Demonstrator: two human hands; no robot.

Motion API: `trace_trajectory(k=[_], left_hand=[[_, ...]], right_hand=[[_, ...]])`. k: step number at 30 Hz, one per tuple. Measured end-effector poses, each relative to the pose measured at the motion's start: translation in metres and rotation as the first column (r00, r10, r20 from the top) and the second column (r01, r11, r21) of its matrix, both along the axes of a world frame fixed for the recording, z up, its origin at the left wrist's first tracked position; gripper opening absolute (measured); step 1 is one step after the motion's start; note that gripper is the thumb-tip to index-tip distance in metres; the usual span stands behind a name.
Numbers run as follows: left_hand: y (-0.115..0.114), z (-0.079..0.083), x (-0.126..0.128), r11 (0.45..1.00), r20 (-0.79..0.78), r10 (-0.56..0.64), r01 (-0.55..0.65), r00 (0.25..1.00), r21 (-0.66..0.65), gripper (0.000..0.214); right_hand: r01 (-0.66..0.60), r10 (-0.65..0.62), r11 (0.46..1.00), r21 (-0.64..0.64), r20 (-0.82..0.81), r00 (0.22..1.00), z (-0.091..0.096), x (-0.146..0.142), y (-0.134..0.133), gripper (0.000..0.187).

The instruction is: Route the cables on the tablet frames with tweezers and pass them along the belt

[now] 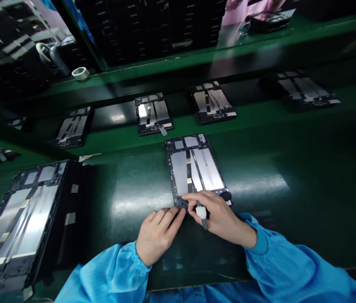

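Fingers (172,216) of our left hand (155,237) lay bent against the near edge of the tablet (209,166), probably to keep it from sliding; with the tips partly hidden, we could not tell whether they gripped it or merely pressed. Our right hand (220,214) was over the same end, index finger stretched above the lower part, thumb bent beneath. Whatever those tips met was too small to make out, so we could not say whether they pinched anything. A grey-and-white strip (201,212) stuck out toward us under that hand; whether we held it or it hung from the tablet was unclear.

The tablet lay flat on the green surface (133,181) in front of us, its uncovered inside facing up, its near end turned our way, presumably so both hands could reach it without stretching. Beyond, other tablets (154,113) lay in a spaced row, perhaps so that each could be lifted singly. To our left was what looked like a stack (30,214) with a tablet uppermost, likely piled to save room. A tape roll (80,73) sat on the ledge (140,69) further back, out of the hands' way.
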State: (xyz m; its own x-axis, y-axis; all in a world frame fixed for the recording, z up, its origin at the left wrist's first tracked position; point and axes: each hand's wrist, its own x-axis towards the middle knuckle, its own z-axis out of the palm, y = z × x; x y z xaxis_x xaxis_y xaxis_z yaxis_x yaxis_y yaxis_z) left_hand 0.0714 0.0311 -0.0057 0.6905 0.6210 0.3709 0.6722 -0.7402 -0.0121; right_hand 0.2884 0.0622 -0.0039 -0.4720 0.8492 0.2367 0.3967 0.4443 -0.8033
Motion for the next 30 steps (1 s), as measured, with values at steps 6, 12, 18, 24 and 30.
trace_trajectory(k=[6,12,18,24,30], left_hand=[[-0.001,0.002,0.002,0.999,-0.045,0.01,-0.008,0.999,0.035,0.034],[-0.003,-0.001,-0.003,0.999,-0.042,0.014,-0.016,0.999,-0.033,0.035],[-0.003,-0.005,-0.008,0.998,-0.067,0.007,-0.01,0.998,-0.056,0.037],[-0.003,-0.006,-0.006,0.998,-0.087,0.014,-0.02,0.996,-0.066,0.04],[-0.002,-0.01,-0.002,0.996,-0.051,0.03,-0.034,0.998,-0.077,0.037]], right_hand=[[0.005,-0.006,0.999,0.041,0.014,1.0,-0.003,-0.001,-0.001,0.04],[0.008,-0.01,0.996,0.083,0.022,1.0,-0.008,-0.002,-0.001,0.041],[0.014,-0.015,0.998,0.058,0.019,1.0,-0.007,-0.001,-0.002,0.041],[0.003,-0.003,1.0,0.021,0.017,1.0,-0.007,0.003,-0.003,0.049],[-0.012,0.014,0.999,-0.036,0.07,0.997,-0.005,0.006,0.001,0.056]])
